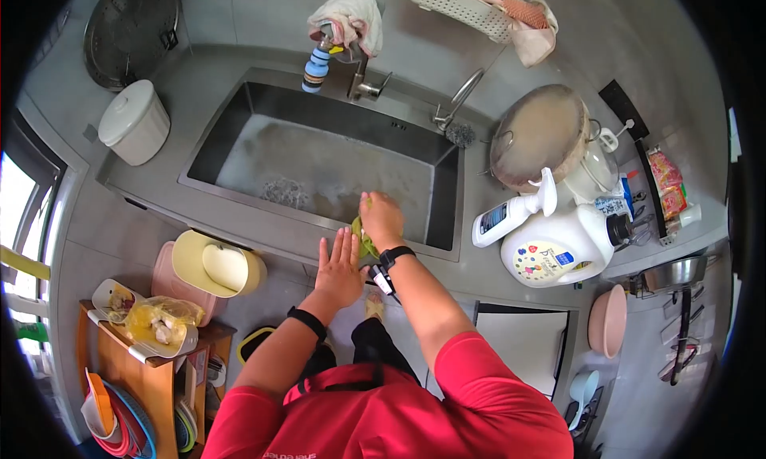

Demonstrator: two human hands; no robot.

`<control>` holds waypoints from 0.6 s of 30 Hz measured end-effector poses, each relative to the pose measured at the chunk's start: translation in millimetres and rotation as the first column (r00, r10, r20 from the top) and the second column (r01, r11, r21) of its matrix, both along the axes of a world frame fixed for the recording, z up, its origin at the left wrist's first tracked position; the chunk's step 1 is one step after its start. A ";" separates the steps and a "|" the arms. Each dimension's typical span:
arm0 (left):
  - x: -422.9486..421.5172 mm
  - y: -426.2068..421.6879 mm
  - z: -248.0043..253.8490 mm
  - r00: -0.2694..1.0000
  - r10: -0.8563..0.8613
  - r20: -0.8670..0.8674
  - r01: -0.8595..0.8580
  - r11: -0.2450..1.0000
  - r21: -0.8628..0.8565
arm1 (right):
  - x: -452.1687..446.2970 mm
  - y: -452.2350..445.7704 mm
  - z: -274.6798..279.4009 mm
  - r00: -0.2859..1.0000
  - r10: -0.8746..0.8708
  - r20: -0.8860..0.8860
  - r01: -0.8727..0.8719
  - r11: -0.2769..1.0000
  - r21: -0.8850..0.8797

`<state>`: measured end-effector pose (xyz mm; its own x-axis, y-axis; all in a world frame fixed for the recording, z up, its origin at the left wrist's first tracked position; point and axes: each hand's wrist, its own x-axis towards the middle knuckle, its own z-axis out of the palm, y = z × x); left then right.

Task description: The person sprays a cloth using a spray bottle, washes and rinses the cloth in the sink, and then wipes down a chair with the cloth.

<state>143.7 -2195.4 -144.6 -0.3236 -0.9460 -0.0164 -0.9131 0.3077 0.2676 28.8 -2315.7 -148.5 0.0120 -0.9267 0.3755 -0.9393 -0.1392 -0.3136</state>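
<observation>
My right hand (382,221) is closed around a crumpled yellow-green cloth (365,242) at the front rim of the sink. Part of the cloth is hidden under my fingers. Just left of it, my left hand (341,271) is stretched out by the counter's front edge, its fingers extended and nothing held; whether it touches the edge I cannot tell. The wide steel sink (219,136) contains cloudy, greyish water (311,160) with a patch of foam (285,193).
Behind the sink stand a faucet (367,86) and a thinner tap (460,100). On the right are a spray bottle (511,216), a large white detergent jug (550,248) and a big round pot (538,136). A white lidded pot (137,124) stands left; a wooden cabinet (128,371) is below.
</observation>
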 end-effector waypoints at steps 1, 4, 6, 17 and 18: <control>0.7 0.4 -1.9 1.000 0.003 -0.012 -0.002 1.000 0.010 | -3.4 5.0 3.8 0.996 -0.013 0.093 0.002 0.994 0.113; 1.5 -2.5 5.8 0.999 0.008 -0.045 -0.007 1.000 0.019 | -6.4 61.5 14.0 0.970 0.064 0.234 -0.152 0.911 0.382; 3.9 1.1 18.4 0.998 -0.039 0.049 0.035 0.996 0.087 | 1.0 104.1 25.5 0.960 0.238 0.146 -0.256 0.959 0.120; 22.1 -14.1 1.6 0.960 0.024 -0.281 0.013 0.992 0.128 | -30.2 -52.7 23.1 0.881 0.052 0.469 -0.321 0.795 0.514; 27.0 -17.2 1.3 0.878 0.085 -0.471 0.054 0.960 0.273 | -39.7 -54.0 28.0 0.880 0.047 0.473 -0.316 0.800 0.510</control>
